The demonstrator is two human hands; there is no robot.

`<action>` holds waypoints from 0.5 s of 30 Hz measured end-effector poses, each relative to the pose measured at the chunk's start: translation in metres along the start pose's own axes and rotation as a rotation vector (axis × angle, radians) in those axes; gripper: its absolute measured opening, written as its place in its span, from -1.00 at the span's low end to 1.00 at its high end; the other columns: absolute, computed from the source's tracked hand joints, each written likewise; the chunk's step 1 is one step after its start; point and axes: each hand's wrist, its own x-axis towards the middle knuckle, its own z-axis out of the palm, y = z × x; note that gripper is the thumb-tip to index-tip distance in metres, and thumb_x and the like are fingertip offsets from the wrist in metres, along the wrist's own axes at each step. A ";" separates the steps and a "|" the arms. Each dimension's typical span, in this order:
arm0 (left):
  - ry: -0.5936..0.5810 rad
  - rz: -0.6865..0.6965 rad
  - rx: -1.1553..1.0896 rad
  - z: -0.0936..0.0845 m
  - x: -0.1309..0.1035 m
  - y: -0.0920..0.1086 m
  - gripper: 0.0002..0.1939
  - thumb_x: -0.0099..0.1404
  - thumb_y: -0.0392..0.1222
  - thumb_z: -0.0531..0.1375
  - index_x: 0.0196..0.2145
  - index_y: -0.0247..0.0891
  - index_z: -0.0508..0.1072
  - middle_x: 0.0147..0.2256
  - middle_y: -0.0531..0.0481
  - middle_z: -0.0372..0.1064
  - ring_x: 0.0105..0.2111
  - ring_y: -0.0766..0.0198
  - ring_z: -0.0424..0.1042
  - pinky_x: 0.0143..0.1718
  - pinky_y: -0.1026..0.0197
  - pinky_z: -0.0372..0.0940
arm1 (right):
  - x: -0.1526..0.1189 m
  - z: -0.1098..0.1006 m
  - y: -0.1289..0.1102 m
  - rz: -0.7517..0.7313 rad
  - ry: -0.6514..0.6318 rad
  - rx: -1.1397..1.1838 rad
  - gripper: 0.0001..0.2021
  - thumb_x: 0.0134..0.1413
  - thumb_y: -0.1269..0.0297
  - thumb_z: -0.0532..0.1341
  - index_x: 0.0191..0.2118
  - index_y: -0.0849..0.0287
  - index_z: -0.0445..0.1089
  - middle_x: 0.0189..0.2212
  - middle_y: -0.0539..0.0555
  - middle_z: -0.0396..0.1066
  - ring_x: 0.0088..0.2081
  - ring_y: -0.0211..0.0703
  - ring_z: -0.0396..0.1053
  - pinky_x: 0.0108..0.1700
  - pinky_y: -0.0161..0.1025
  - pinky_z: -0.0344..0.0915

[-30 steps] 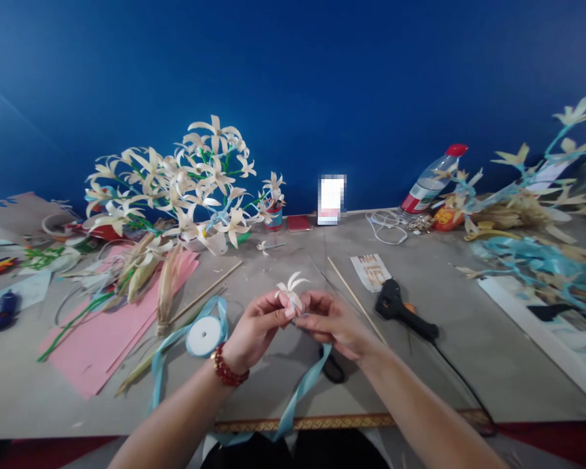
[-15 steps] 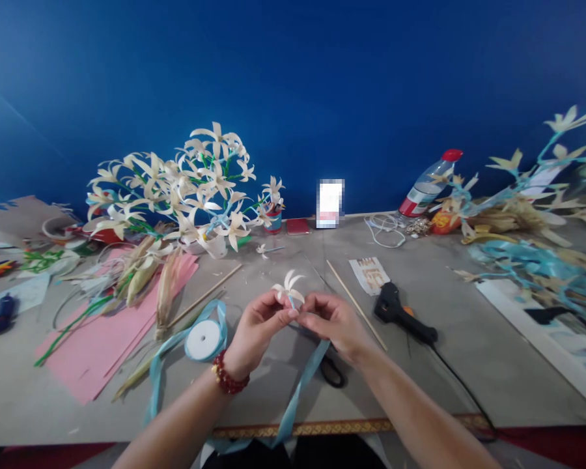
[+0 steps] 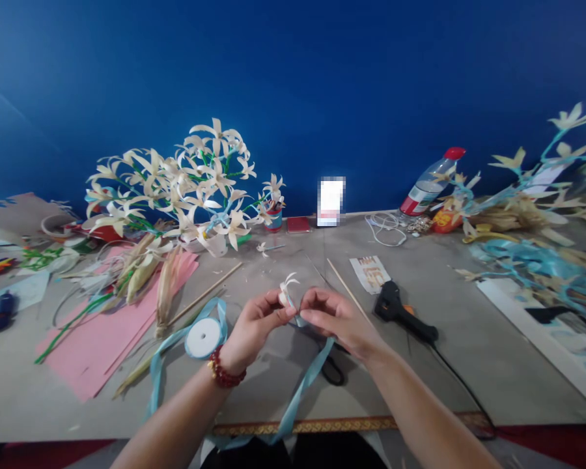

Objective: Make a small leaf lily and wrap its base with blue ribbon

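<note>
Flower [image 3: 284,298], wht, curled petals [image 3: 290,282], lt blue stem [image 3: 292,304], in L hand [image 3: 260,320]

Small white flower [image 3: 288,293] (curved petals uppermost) in left hand [image 3: 256,322], pale-blue ribbon [image 3: 303,385] below.

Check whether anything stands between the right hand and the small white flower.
Nothing visible blocks it: the left hand holds the flower close beside the right hand, with only blue ribbon at the narrow gap.
</note>
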 end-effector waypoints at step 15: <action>-0.093 -0.071 -0.141 -0.003 0.002 -0.005 -0.82 0.11 -0.17 0.41 -0.46 -0.32 0.53 -0.44 0.01 0.35 -0.44 0.35 0.20 -0.36 0.25 0.08 | 0.001 -0.005 -0.001 -0.034 -0.093 -0.055 -0.73 -0.08 0.12 0.44 -0.46 0.21 0.45 -0.58 -0.10 0.27 -0.53 -0.36 0.10 -0.48 -0.35 -0.03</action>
